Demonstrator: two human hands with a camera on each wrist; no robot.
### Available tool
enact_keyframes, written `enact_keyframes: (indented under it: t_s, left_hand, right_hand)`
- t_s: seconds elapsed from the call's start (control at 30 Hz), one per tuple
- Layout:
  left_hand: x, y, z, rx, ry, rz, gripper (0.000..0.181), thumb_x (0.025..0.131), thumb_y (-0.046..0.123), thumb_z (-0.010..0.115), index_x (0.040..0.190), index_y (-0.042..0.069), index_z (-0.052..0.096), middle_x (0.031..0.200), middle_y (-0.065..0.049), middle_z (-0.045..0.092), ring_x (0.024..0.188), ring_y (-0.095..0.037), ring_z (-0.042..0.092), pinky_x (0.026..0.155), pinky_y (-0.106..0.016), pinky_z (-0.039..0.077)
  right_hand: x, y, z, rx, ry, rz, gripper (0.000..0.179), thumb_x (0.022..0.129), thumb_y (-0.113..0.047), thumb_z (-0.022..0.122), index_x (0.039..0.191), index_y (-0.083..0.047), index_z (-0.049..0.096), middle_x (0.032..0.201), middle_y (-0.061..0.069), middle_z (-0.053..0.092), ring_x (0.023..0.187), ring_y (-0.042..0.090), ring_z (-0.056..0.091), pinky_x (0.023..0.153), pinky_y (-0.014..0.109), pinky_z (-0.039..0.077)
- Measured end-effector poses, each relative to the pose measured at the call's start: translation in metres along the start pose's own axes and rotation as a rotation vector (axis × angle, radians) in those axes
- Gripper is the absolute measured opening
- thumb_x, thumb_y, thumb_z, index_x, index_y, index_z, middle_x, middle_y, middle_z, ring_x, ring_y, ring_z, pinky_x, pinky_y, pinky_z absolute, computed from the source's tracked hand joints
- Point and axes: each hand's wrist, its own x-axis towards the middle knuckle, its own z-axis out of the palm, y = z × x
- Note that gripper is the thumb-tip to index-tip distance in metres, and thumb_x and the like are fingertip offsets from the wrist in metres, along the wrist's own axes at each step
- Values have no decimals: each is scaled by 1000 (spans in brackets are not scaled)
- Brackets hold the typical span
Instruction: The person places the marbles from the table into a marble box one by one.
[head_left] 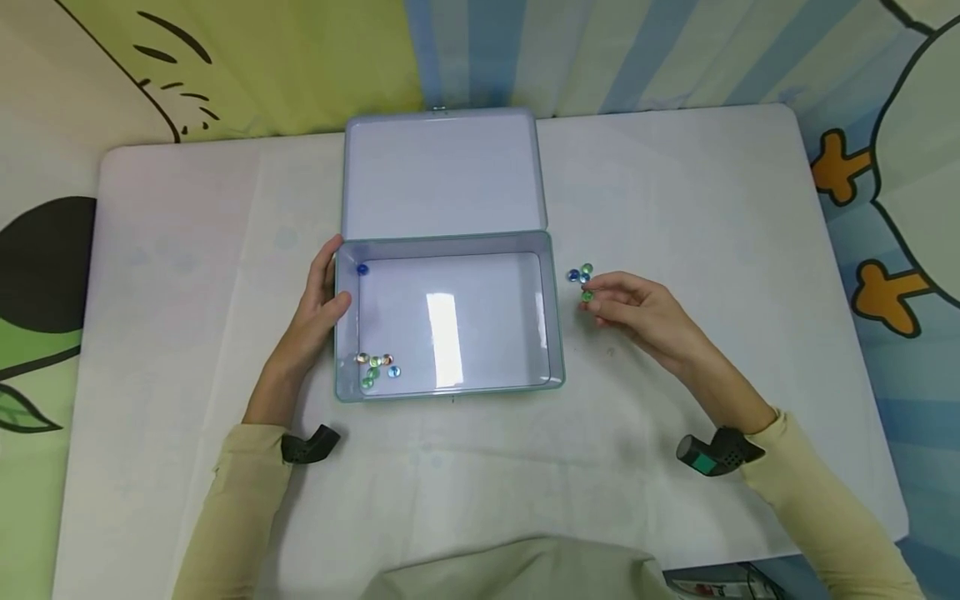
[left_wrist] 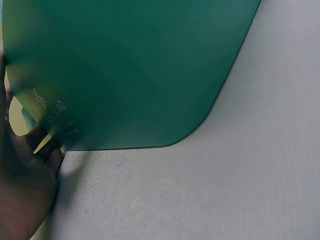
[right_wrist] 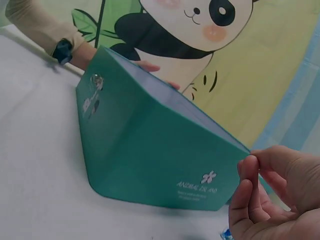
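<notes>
On the table stands a green box (head_left: 557, 333) with a pale inside and its lid (head_left: 442, 175) hinged back. My left hand (head_left: 303, 329) holds the box's left wall, thumb over the rim and fingers along the outside. A green glass marble (head_left: 587, 297) is between the thumb and fingertips of my right hand (head_left: 637, 312), just right of the box. Beside those fingertips lie a dark blue marble (head_left: 573, 275) and a few others. Inside the box, several marbles (head_left: 376, 362) gather in the near left corner, and a dark blue one (head_left: 363, 269) sits at the far left.
The white-covered table (head_left: 712, 192) spreads around the box, and the open lid lies behind it. Cartoon-print cloth (head_left: 300, 67) rises along the table's back and sides. In the right wrist view, the box's green outer wall (right_wrist: 145, 150) carries printed lettering.
</notes>
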Motion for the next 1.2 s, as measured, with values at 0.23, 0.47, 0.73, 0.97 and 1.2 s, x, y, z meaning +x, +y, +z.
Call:
enact_keyframes:
  t_s: [0.23, 0.47, 0.73, 0.97, 1.2]
  left_hand:
    - [0, 0, 0, 3, 4, 4, 82, 89, 51, 62, 154, 35, 15, 164, 2, 5, 152, -19, 0, 118, -57, -3]
    - [0, -1, 0, -6, 1, 12, 82, 89, 51, 62, 154, 34, 15, 164, 2, 5, 152, -20, 0, 118, -57, -3]
    - [0, -2, -1, -14, 1, 25, 82, 89, 49, 62, 154, 32, 15, 164, 1, 5, 152, -20, 1, 119, -55, -3]
    - [0, -2, -1, -8, 3, 12, 83, 88, 51, 63, 154, 33, 15, 164, 1, 5, 152, -21, 0, 118, -57, -3]
    - [1, 0, 0, -16, -6, 6, 85, 87, 54, 63, 154, 34, 15, 164, 0, 6, 152, -20, 0, 118, -57, -3]
  right_hand:
    - [-4, -12, 13, -5, -56, -14, 18, 91, -10, 67, 108, -15, 67, 92, -6, 71, 83, 7, 65, 77, 18, 53]
    - [-5, -13, 21, -13, -112, -20, 15, 93, -9, 63, 107, -15, 68, 91, -7, 70, 79, 7, 63, 77, 20, 52]
    - [-4, -13, 25, -52, -125, -7, 17, 94, -13, 63, 111, -15, 67, 94, -3, 72, 80, 8, 64, 78, 20, 52]
    - [-4, -14, 29, -75, -177, -22, 21, 95, -14, 62, 116, -9, 65, 96, 1, 72, 84, 11, 64, 80, 23, 51]
    - [-4, -14, 33, -96, -190, -22, 22, 97, -15, 59, 117, -7, 64, 101, 1, 65, 88, 13, 63, 84, 23, 51]
